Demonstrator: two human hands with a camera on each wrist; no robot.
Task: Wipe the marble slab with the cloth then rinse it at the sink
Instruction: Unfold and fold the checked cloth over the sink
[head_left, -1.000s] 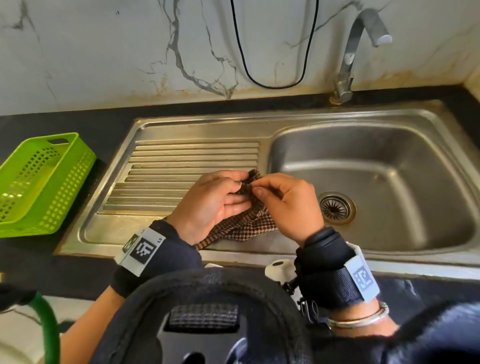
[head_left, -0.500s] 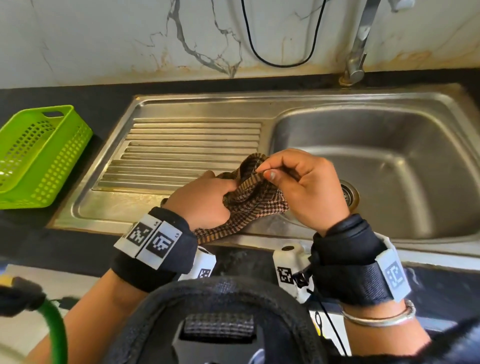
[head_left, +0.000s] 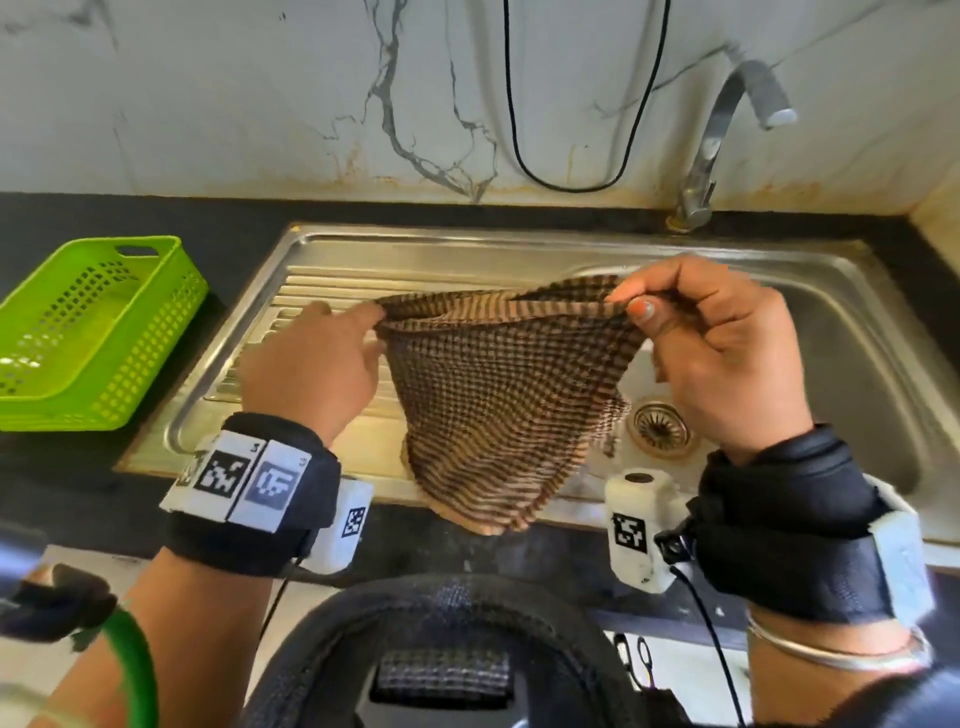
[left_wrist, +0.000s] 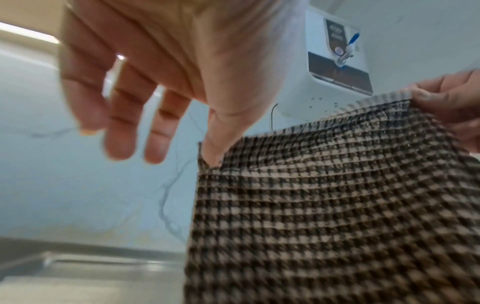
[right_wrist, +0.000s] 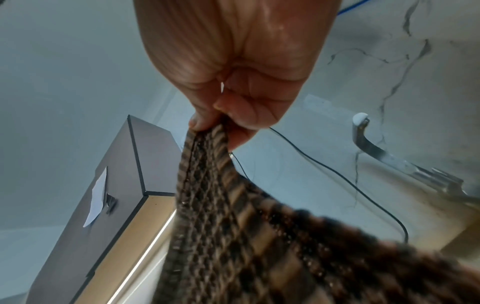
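A brown checked cloth (head_left: 501, 395) hangs spread out above the steel sink (head_left: 857, 332), its lower tip over the sink's front rim. My left hand (head_left: 332, 358) pinches the cloth's upper left corner; in the left wrist view the thumb (left_wrist: 218, 142) presses the cloth (left_wrist: 337, 205) while the other fingers hang loose. My right hand (head_left: 696, 332) pinches the upper right corner between thumb and curled fingers, as the right wrist view shows at the cloth's (right_wrist: 233, 216) top edge. The tap (head_left: 727, 135) stands at the back right with no water running.
A green plastic basket (head_left: 88, 332) sits on the black counter (head_left: 104, 218) left of the sink's ribbed drainboard (head_left: 311, 291). A black cable (head_left: 582, 182) loops down the marble wall. The drain (head_left: 660, 423) lies below my right hand.
Both hands have risen and moved apart, pulling the bunched cloth open into a hanging sheet above the sink.
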